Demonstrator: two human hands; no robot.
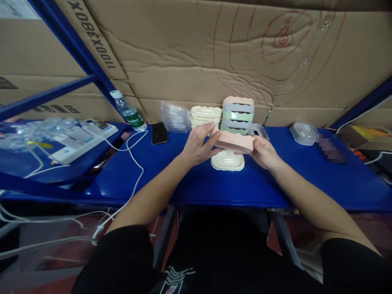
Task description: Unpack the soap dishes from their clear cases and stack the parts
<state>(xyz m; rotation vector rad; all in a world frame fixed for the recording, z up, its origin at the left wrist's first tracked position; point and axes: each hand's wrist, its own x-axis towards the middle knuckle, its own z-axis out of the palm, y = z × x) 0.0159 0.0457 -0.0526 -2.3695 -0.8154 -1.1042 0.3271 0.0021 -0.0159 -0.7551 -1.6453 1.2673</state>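
Note:
A pink wavy-edged container (234,142) is held up over the blue table, tilted. My left hand (200,143) touches its left end, thumb and fingers around that end. The right end is gripped by my right hand (263,152). Just below lies a cream oval lid or tray (228,160) on the table. Behind the held container stands a stack of pink, grey and green containers (238,115). Left of that stack is a pile of cream pieces (206,116), and further left some clear plastic pieces (175,117) are nested together.
On the blue table (190,185) are a phone (159,133), a water bottle (130,112) and white cables at the left. A power strip (82,143) lies beyond them. At the right sits a clear-lidded container (304,133). Cardboard (171,49) walls the back.

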